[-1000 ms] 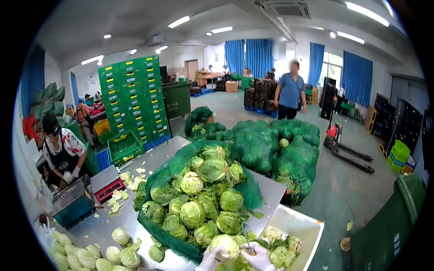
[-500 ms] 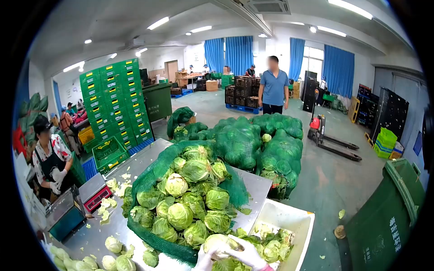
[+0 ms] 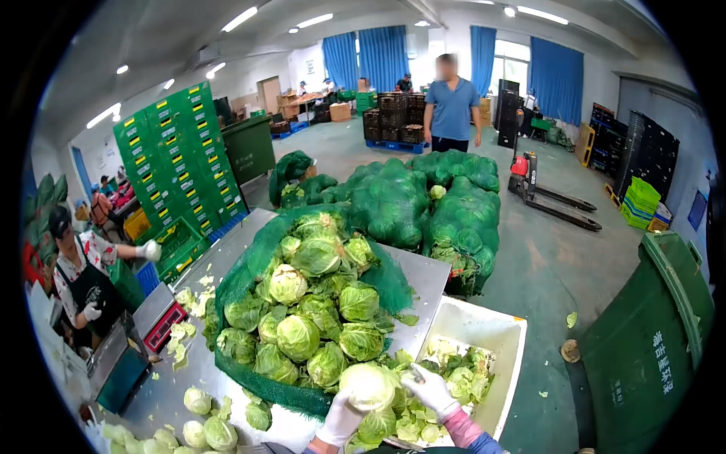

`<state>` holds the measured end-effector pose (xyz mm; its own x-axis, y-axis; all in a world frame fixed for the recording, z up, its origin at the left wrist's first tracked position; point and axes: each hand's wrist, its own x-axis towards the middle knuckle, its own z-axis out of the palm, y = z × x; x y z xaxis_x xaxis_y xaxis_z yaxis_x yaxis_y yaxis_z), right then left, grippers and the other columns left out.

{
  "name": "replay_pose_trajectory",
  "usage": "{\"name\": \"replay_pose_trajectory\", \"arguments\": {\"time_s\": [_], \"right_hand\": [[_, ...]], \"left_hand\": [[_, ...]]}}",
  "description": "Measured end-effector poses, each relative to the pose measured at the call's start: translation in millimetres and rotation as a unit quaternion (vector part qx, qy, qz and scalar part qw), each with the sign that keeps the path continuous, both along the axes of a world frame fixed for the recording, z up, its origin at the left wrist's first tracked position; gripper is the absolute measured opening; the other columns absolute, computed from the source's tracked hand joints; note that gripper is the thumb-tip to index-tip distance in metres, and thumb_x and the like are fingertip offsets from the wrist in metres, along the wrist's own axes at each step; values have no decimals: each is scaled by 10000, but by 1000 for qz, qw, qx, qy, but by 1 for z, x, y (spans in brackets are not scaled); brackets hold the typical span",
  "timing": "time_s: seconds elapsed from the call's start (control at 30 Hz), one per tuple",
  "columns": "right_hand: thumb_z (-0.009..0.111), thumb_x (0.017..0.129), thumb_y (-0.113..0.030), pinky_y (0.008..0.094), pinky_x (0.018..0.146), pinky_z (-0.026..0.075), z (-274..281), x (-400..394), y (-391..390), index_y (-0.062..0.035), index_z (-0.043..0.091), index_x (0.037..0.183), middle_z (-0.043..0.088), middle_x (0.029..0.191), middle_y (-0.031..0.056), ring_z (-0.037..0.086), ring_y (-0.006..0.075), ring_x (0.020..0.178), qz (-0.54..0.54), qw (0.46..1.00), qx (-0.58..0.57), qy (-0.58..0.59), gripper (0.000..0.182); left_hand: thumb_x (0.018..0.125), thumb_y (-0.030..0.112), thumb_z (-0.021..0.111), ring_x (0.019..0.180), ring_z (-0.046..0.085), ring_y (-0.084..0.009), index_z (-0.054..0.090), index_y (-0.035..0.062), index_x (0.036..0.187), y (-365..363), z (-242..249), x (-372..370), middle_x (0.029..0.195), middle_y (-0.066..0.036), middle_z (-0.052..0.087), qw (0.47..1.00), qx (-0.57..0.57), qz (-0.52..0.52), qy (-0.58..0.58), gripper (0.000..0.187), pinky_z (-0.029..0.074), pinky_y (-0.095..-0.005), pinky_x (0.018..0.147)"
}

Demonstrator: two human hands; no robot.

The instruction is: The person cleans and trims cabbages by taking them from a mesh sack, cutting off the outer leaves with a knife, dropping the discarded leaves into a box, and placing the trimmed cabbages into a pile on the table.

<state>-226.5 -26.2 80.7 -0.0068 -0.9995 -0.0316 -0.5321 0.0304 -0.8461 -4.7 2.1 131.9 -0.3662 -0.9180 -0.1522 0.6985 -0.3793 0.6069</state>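
Observation:
A pale, trimmed cabbage (image 3: 368, 386) rests in my gloved left hand (image 3: 340, 421), whose fingers wrap its left side. Just right of that cabbage is my gloved right hand (image 3: 429, 390), fingers slightly curled and apart, with no object visible in them. It hovers over the near edge of a white bin (image 3: 514, 356) of loose leaves (image 3: 461, 371). Ahead of both hands, a heap of cabbages (image 3: 299, 337) spills from an opened green mesh sack (image 3: 227, 356) on the metal table (image 3: 261, 227).
Paler cabbages (image 3: 198, 401) lie at the near left, beside a scale (image 3: 162, 321). Full mesh sacks (image 3: 389, 200) stand beyond the table. A green wheeled bin (image 3: 643, 340) is at right, a pallet jack (image 3: 552, 189) behind. A co-worker (image 3: 83, 276) stands left; another person (image 3: 451, 106) stands farther back.
My right hand has come away from the cabbage to the right, while my left hand keeps hold of it. The co-worker at left has stretched out an arm toward the green crate.

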Motion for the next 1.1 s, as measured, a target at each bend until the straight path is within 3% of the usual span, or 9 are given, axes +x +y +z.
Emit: {"name": "replay_pose_trajectory", "arguments": {"time_s": [0.07,0.13,0.37,0.53,0.6,0.77,0.87,1.0,1.1], "right_hand": [[620,913,-335,241,610,516,66,1,-8,-7,398,1401,616,1191,158,649,116,672,42,932,249,-260,629],[610,924,-284,204,554,481,62,10,-21,9,443,1368,610,1208,145,627,84,648,87,896,185,-394,558],[725,816,-164,296,959,416,109,37,-14,-16,572,1246,612,1190,98,551,164,1089,14,958,-5,-286,480],[724,793,-112,270,793,474,73,36,-17,-15,638,1021,630,974,53,598,140,882,-8,973,-66,-223,263],[700,819,-145,290,525,468,48,21,-25,-15,640,953,636,837,41,570,116,591,-72,959,-73,-266,196],[686,845,-234,291,580,492,16,-8,-21,-25,634,1140,674,940,98,575,111,593,-54,993,-102,35,365],[715,825,-357,278,799,500,60,22,4,-38,485,1354,634,1179,160,639,161,892,59,950,98,-292,659],[714,835,-375,292,990,406,53,35,9,-4,444,1376,580,1277,169,549,204,1175,65,976,40,-202,709],[704,841,-381,291,950,434,46,36,10,-1,447,1371,576,1277,172,581,195,1102,74,973,52,-214,701]], "left_hand": [[861,329,596,1258,466,-271,356,9,1391,-11,-8,1,1362,-150,469,998,38,10,40,664,386,-438,1064],[869,231,590,1268,454,-282,331,38,1412,-28,-6,0,1374,-142,452,999,13,10,44,632,393,-440,1059],[930,387,573,1293,439,-295,267,96,1455,-44,29,18,1428,-122,405,998,-33,-29,-42,674,434,-499,1016],[907,443,564,1300,420,-331,284,79,1450,-20,2,8,1438,-146,392,999,19,-24,40,712,384,-592,1024],[890,454,572,1308,408,-335,283,76,1451,-8,-4,9,1443,-152,383,999,36,-23,27,735,378,-593,1029],[882,493,531,1334,371,-328,285,85,1456,1,-6,10,1467,-146,351,997,32,-25,63,746,350,-557,1054],[906,567,450,1332,377,-317,289,105,1459,0,-7,5,1470,-137,351,1000,15,-15,-18,739,349,-518,1058],[987,532,298,1327,386,-297,294,88,1454,-4,-2,0,1452,-144,376,999,34,-17,12,644,318,-498,1085],[985,530,316,1318,398,-292,310,98,1449,-2,-1,-1,1444,-140,389,999,45,-11,-12,635,317,-491,1087]]}}
